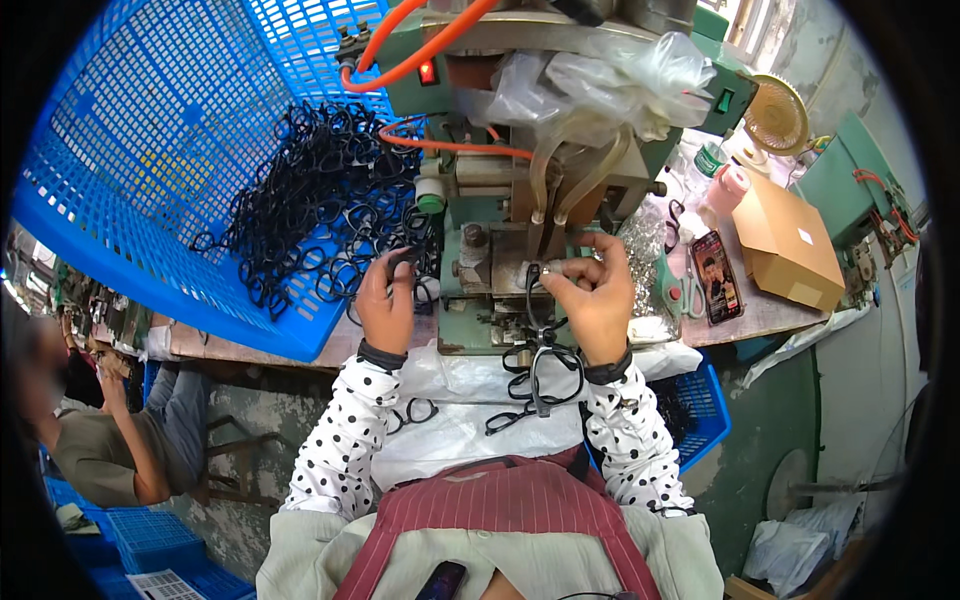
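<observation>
My right hand is at the front of a green bench machine. Its thumb and fingertips pinch a black eyeglass frame close under the machine's metal head. More black frames hang or lie just below, over white plastic sheeting. To the left of the machine, my left hand is raised, thumb and fingers closed on a dark piece that looks like another eyeglass frame. Its fingers partly hide that piece.
A large blue basket at left holds a heap of black frames. At right are a phone, scissors, a cardboard box and a fan. Orange hoses cross the machine's top. A person sits at far left.
</observation>
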Demonstrator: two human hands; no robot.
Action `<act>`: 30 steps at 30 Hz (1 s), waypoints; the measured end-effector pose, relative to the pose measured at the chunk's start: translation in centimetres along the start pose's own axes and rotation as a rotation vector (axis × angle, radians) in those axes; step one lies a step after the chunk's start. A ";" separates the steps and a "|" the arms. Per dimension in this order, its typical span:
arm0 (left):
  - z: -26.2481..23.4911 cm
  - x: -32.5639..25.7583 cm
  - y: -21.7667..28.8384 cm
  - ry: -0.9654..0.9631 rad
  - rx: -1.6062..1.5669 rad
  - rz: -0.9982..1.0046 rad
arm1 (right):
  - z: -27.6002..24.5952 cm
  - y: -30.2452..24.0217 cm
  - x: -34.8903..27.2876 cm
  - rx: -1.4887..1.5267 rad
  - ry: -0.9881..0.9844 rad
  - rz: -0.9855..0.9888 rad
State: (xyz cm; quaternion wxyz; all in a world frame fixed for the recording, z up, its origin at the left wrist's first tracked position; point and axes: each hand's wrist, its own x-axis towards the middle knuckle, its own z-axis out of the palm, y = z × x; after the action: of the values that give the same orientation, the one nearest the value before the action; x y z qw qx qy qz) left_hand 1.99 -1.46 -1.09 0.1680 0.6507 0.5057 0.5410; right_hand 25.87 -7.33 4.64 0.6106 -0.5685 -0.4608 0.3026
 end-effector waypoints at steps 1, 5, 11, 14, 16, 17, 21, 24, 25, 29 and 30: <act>-0.1 -0.1 1.3 0.004 0.021 0.105 | 0.2 0.3 0.5 -0.037 -0.012 0.002; -0.4 -0.2 5.3 -0.028 0.084 0.589 | 1.4 -0.6 1.4 0.240 -0.018 -0.033; 2.5 -0.8 8.7 -0.343 -0.178 1.005 | 0.7 -0.2 1.9 0.161 0.032 -0.001; 3.5 -1.1 9.0 -0.502 -0.175 1.031 | -2.9 2.9 3.7 -0.172 0.183 -0.111; 4.6 -1.3 8.2 -0.501 -0.206 1.016 | -7.4 7.9 5.0 -0.611 0.404 -0.295; 4.4 -1.5 8.0 -0.507 -0.206 0.981 | -8.9 9.3 5.3 -0.721 0.387 -0.125; 4.3 -1.5 8.1 -0.514 -0.212 0.970 | -11.9 11.0 3.2 -0.797 0.232 0.000; 4.6 -2.5 8.4 -0.470 -0.220 0.987 | -11.6 10.2 0.8 -1.200 0.077 -0.094; 4.6 -2.5 8.4 -0.484 -0.235 0.979 | -10.9 10.7 1.4 -1.133 0.104 -0.124; 4.9 -2.9 7.2 -0.399 -0.242 0.954 | -10.8 13.9 3.9 -0.704 0.074 -0.161; 4.9 -2.9 6.9 -0.378 -0.220 0.974 | -11.8 16.4 4.5 -0.573 0.100 -0.138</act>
State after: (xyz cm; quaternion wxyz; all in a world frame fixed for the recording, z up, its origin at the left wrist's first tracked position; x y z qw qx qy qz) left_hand 9.88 -5.25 0.90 0.0529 0.8747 0.0464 0.4795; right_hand 40.88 -5.39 -9.51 0.4664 -0.6991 -0.5344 0.0897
